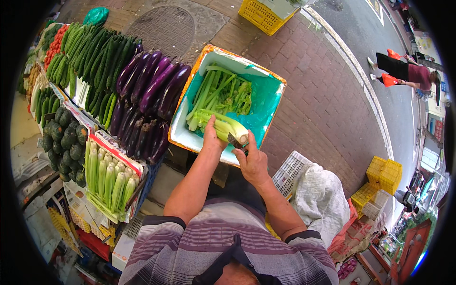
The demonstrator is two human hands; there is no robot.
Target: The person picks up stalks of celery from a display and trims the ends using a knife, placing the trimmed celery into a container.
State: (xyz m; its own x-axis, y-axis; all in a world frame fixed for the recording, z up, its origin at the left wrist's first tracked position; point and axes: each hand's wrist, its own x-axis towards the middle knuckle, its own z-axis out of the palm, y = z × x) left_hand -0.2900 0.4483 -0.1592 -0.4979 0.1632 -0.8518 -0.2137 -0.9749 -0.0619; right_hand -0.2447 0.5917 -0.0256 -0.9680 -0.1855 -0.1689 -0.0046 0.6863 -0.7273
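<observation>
My left hand is closed around the stalks of a celery bunch, whose pale cut base points to the right. In my right hand is a knife with a short dark blade. The blade lies against the celery close to its root end, and my right fingers touch that end too. Beneath both hands stands an open foam box with orange tape round its rim and a green plastic bag lining it. Loose celery stalks and leaves lie inside the box.
Eggplants, cucumbers, dark green squashes and upright celery bunches fill the stall at left. Yellow crates stand beyond the box and at far right. A white sack lies by my right arm. A person walks along the road.
</observation>
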